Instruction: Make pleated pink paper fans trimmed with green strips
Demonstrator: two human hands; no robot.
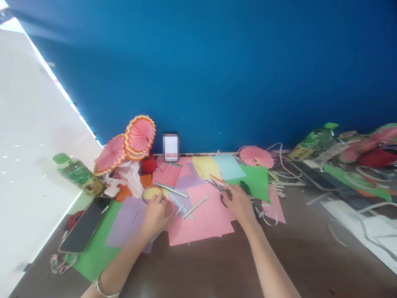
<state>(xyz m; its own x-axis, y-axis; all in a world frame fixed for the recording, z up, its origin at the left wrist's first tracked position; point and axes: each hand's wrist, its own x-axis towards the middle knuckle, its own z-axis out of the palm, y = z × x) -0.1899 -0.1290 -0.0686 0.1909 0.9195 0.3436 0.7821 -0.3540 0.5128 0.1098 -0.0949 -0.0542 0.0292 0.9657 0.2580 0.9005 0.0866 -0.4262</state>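
Gripping scissors in right hand, 2 o'clock of pink paper; curling left hand by tape-like ring, 10ish, can't tell if pinching.

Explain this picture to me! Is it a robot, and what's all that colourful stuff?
No robot here: these are a person's own two bare hands. There is just one picture, from a camera worn on the head, looking forward and down, so the arms come in from the bottom. On the brown table lie paper sheets, like this pink sheet and this green sheet. Pleated pink fans are at the left, near a green bottle and a dark phone. The right hand seems to hold scissors by the handles. The left hand is at a round ring; I can't tell whether it grips it.
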